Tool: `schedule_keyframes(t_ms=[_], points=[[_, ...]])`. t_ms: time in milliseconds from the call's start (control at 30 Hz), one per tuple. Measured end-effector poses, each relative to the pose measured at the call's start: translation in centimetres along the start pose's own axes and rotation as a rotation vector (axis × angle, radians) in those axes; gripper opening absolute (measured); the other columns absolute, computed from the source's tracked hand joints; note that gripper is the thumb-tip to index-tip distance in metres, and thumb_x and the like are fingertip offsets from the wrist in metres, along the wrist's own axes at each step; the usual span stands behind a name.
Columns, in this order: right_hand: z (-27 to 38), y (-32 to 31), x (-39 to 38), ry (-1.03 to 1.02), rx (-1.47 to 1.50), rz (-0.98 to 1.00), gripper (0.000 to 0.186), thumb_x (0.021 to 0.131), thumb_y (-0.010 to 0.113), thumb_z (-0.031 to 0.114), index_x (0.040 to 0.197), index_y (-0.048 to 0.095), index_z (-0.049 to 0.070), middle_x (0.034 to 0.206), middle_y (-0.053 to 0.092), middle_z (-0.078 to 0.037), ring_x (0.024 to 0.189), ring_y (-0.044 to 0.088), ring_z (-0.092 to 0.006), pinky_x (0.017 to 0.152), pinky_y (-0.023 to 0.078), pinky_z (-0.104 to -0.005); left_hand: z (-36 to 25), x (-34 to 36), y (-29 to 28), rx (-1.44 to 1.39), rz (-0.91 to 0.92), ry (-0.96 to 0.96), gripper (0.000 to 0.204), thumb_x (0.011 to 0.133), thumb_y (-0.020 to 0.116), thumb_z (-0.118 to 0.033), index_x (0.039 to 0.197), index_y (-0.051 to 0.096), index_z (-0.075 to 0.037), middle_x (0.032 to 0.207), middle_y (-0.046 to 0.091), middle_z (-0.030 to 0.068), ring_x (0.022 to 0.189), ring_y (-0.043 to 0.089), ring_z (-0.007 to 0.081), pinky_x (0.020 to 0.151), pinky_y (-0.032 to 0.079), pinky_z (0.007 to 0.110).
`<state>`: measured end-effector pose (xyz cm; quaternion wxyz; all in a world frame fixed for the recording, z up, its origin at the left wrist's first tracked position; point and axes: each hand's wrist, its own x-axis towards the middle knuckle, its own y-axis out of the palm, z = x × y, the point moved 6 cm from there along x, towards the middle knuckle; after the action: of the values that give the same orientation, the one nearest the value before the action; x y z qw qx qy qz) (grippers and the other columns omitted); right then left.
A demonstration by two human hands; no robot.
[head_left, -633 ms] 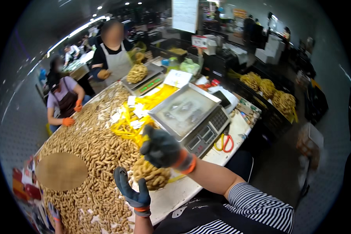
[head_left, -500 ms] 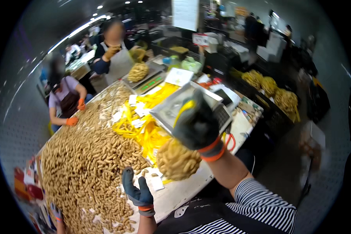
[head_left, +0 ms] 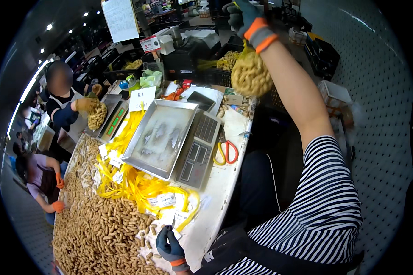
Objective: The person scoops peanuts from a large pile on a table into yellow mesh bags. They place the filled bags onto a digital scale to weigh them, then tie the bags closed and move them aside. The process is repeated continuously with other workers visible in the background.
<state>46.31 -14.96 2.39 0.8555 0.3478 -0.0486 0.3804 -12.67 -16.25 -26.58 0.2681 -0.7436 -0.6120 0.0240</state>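
High at the upper right, my gloved right hand (head_left: 243,18) grips the top of a yellow mesh bag of peanuts (head_left: 251,73), which hangs beneath it. My gloved left hand (head_left: 169,247) is low over the table's near part, fingers loosely curved and apart, beside loose peanuts (head_left: 103,229) and white labels. A tangle of yellow mesh strips with tags (head_left: 128,183) lies above the pile. A scale with a metal tray (head_left: 156,137) stands at the middle of the table (head_left: 215,192), with red-and-yellow scissors (head_left: 222,153) to its right.
Across the table, a co-worker in a white apron (head_left: 73,123) holds a peanut bag by a second scale (head_left: 112,119); another with orange gloves (head_left: 43,178) sits at the left. Black crates with bagged peanuts (head_left: 227,59) stand beyond. A white box (head_left: 330,96) is at the right.
My right hand has swung up and away from the table, lifting the peanut bag high. The view has turned right. The co-worker opposite now grips the bag by the other scale.
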Motion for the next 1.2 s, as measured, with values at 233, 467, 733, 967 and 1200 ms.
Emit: schedule_keyframes(t_ms=[233,467,733,967,1200], points=[[1.4,-12.5,8.5,-0.287,-0.311,-0.114,0.031,0.083,0.059,0.036,0.082,0.06,0.005,0.076,0.066,-0.009,0.049,0.058,-0.019,0.044,0.049,-0.0337,-0.1,0.7,1.4,-0.014,0.049,0.02,0.016,0.077,0.053,0.004,0.09,0.063,0.003,0.084,0.065,0.0143,0.078,0.062,0.0235,0.073,0.048,0.032],[-23.4,-4.4,-17.3,0.865,-0.638,0.82,0.039,0.081,0.058,0.014,0.118,0.052,0.004,0.097,0.061,-0.006,0.082,0.059,-0.014,0.068,0.052,-0.0286,2.1,-0.4,2.1,-0.001,0.124,-0.078,0.013,0.078,0.056,0.001,0.089,0.062,0.004,0.084,0.065,0.0156,0.078,0.062,0.0248,0.073,0.048,0.031],[-30.6,5.1,-38.0,1.008,-0.298,0.769,0.032,0.087,0.056,0.027,0.11,0.058,0.004,0.084,0.062,-0.006,0.072,0.059,-0.0132,0.064,0.049,-0.026,2.2,-0.4,3.5,0.157,0.357,0.082,0.023,0.078,0.058,-0.011,0.098,0.062,0.0,0.093,0.063,0.0199,0.088,0.06,0.0338,0.079,0.047,0.037],[-32.5,4.0,-45.7,1.249,-0.604,0.761,0.038,0.086,0.055,0.036,0.1,0.059,0.001,0.078,0.06,-0.006,0.066,0.056,-0.0118,0.06,0.048,-0.0239,1.5,-1.7,2.3,0.089,0.357,-0.087,0.029,0.081,0.061,-0.014,0.107,0.059,-0.001,0.101,0.063,0.0147,0.086,0.062,0.0229,0.072,0.048,0.031],[-35.5,1.6,-48.5,0.999,-0.922,0.933,0.034,0.086,0.053,0.035,0.096,0.06,0.003,0.067,0.06,-0.003,0.056,0.053,-0.008,0.057,0.046,-0.0232,7.0,3.7,-1.5,0.103,-0.095,-0.263,0.061,0.073,0.071,-0.016,0.124,0.042,0.003,0.121,0.046,0.0169,0.092,0.057,0.0217,0.076,0.048,0.029]])
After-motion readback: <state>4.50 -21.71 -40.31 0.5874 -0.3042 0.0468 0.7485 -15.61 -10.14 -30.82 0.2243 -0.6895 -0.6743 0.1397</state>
